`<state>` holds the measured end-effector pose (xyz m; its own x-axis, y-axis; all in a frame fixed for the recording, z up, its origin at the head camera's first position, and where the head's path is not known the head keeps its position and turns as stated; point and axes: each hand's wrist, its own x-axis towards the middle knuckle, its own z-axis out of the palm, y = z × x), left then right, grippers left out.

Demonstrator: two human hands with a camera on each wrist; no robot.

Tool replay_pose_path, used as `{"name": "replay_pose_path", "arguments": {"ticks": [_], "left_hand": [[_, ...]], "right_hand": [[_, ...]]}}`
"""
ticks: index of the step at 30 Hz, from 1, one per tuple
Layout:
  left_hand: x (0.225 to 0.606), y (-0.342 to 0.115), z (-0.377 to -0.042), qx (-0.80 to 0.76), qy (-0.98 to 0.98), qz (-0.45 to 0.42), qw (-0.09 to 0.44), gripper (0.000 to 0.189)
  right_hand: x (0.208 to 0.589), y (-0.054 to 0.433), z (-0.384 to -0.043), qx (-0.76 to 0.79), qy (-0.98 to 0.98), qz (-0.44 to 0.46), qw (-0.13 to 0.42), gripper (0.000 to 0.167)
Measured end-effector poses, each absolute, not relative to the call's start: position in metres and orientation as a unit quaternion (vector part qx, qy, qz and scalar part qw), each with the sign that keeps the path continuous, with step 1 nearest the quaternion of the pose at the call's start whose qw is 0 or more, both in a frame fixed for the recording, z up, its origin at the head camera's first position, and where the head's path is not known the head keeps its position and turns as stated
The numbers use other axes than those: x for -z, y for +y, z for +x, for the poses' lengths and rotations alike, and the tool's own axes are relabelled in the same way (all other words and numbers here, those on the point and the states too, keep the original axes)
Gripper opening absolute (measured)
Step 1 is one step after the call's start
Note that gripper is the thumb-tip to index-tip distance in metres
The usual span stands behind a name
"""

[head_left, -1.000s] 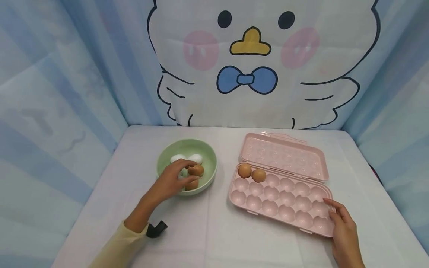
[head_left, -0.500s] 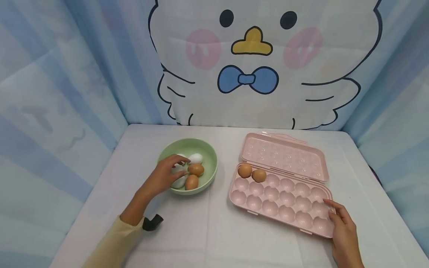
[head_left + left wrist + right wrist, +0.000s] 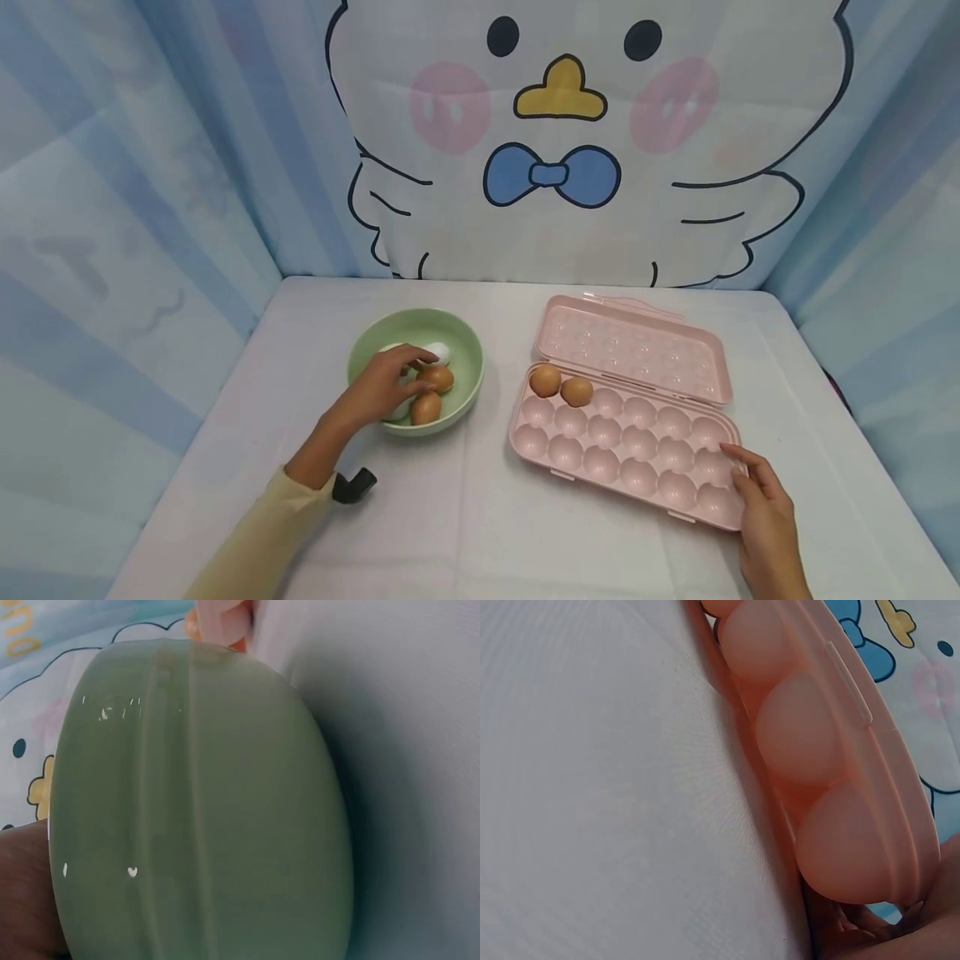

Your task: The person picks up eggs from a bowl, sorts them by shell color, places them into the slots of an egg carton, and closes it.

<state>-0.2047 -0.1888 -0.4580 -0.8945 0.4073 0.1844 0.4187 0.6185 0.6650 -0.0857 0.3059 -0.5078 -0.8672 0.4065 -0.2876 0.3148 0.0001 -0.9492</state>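
A green bowl [image 3: 471, 375] stands left of centre, holding white eggs [image 3: 440, 352] and two brown eggs. My left hand [image 3: 378, 387] reaches over its near-left rim, thumb and fingers bent and apart beside the upper brown egg [image 3: 442, 380]; contact is unclear. The lower brown egg [image 3: 426, 409] lies below the thumb. On the right, a pink egg box [image 3: 602, 461] lies with its lid folded back, two brown eggs [image 3: 576, 392] in its back-left hollows. My right hand [image 3: 771, 521] grips its right end. The left wrist view shows mostly the bowl's outside [image 3: 255, 810].
A white cloth [image 3: 480, 517] covers the table. The box's lid [image 3: 637, 346] lies flat behind it, with a thin clear handle at the back. Patterned curtains [image 3: 120, 275] hang on both sides and behind. A black strap piece [image 3: 354, 486] sticks out at the left cuff.
My left hand drew back leftward from the brown eggs, then came forward over the upper one again. The eggs stay where they were, and the right hand keeps its grip on the box.
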Motion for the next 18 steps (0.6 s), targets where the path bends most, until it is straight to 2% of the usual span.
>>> {"name": "replay_pose_path", "arguments": {"ticks": [8, 18], "left_hand": [[0.4584, -0.1883, -0.2115, 0.363, -0.901, -0.236, 0.006, 0.039], [0.4564, -0.1846, -0.2152, 0.342, -0.916, -0.208, -0.024, 0.042]], "right_hand": [[0.5079, 0.3052, -0.0858, -0.666, -0.703, -0.248, 0.036, 0.044], [0.5085, 0.3065, -0.0845, -0.668, -0.701, -0.248, 0.037, 0.043]]}}
